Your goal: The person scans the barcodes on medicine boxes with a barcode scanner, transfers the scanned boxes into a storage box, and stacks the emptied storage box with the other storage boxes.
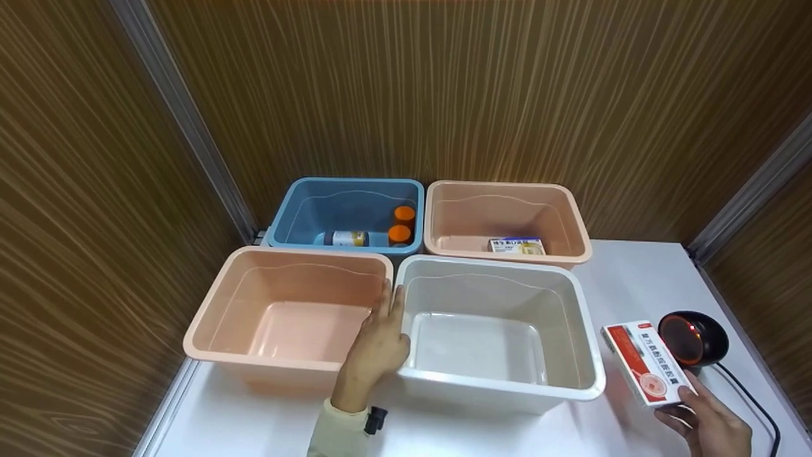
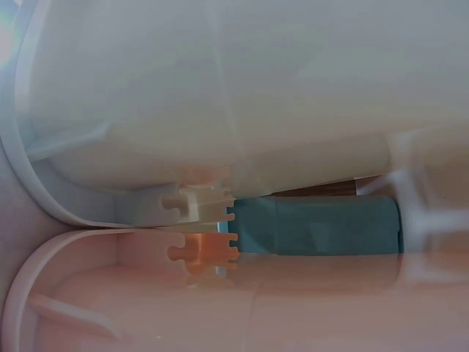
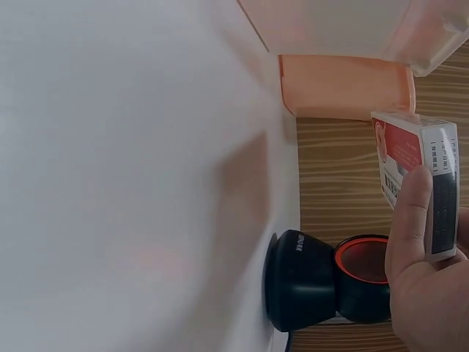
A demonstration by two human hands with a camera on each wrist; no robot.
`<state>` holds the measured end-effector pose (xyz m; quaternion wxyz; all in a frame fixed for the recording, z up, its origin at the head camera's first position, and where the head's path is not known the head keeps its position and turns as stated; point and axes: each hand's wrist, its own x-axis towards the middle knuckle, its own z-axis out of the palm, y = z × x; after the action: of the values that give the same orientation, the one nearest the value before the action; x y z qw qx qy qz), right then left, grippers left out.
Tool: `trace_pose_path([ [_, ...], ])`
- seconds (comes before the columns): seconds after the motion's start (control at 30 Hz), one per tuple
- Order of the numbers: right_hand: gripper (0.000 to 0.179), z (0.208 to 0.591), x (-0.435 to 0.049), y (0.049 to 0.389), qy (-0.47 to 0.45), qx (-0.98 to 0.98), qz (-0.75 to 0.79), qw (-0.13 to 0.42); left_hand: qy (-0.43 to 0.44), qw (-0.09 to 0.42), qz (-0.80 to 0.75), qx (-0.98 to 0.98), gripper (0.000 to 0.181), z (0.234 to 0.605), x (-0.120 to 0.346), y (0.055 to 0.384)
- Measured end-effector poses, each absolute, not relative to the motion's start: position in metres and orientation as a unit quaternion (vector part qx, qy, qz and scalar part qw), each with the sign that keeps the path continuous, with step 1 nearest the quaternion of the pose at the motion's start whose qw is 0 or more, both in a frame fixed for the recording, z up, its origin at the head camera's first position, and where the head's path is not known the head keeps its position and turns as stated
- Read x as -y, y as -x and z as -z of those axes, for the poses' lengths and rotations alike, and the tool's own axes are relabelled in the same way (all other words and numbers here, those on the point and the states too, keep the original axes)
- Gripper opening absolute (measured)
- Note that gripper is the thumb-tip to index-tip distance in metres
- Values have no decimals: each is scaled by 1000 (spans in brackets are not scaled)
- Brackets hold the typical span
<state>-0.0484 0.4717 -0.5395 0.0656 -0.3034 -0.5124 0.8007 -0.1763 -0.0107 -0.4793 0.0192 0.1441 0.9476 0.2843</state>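
Note:
My right hand [image 1: 713, 419] grips a red and white medicine box [image 1: 647, 363] by its near end, thumb on the printed face. In the right wrist view the box [image 3: 418, 183] is held above the table, by a black scanner [image 3: 304, 279] with an orange-ringed window. My left hand [image 1: 379, 343] rests with extended fingers where the rims of the front pink bin [image 1: 288, 363] and the white bin [image 1: 501, 383] meet. In the left wrist view the undersides of the white bin [image 2: 242, 73] and pink bin [image 2: 242, 308] show; the hand itself is out of that view.
Behind stands a blue bin [image 1: 355, 181] with a bottle [image 1: 350, 238] on its side and two orange-capped bottles [image 1: 399, 233]. Beside it, a back pink bin [image 1: 507, 188] holds a white box [image 1: 517, 246]. The scanner's cable [image 1: 752, 397] runs along the right. Wood-grain walls [image 1: 406, 89] enclose the table.

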Motion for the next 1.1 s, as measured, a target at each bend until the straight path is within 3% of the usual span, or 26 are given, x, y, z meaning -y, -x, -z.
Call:
trace_pose_path([
  [0.2,35,532,-470,55,155,456,-866,134,-149,16,-287,-946,76,479,12,175],
  [0.43,25,495,-468,82,162,494,-833,187,-147,16,-287,-946,76,478,11,176],
  [0.8,36,431,-454,160,14,614,-772,163,-142,26,-283,-948,77,479,11,176],
  [1.1,40,400,-424,234,-29,838,-516,174,-147,25,-291,-945,78,479,11,177],
])
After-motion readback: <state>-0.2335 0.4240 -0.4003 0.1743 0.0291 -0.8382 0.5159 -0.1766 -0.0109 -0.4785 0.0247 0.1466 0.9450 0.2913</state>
